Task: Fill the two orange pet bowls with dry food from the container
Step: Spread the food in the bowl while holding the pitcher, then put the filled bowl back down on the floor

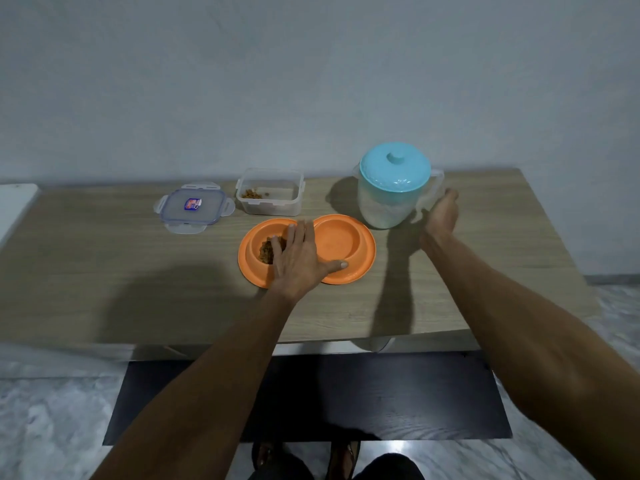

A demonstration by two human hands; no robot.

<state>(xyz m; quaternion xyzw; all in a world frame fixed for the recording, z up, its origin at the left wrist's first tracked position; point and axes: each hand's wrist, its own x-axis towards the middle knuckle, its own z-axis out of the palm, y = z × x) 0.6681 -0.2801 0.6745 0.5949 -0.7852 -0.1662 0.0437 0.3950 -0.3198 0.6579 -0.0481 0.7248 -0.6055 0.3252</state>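
Counting across the pale wooden table: 2 round orange plastic pet bowls side by side and touching, 1 clear square plastic food container, 1 clear clip-on lid with a blue seal, and 1 translucent plastic jug with a turquoise domed lid. The left hand lies flat across the join between the bowls, fingers spread. Its fingertips lie over the left bowl and cover part of the pile of brown dry food in it. Its thumb rests on the rim of the right bowl, whose inside shows bare orange. Just beyond the fingertips stands the container, with a few brown pieces in 1 corner; the clip-on lid lies flat to its left. The right hand is at the jug's handle; whether its fingers curl round it cannot be told
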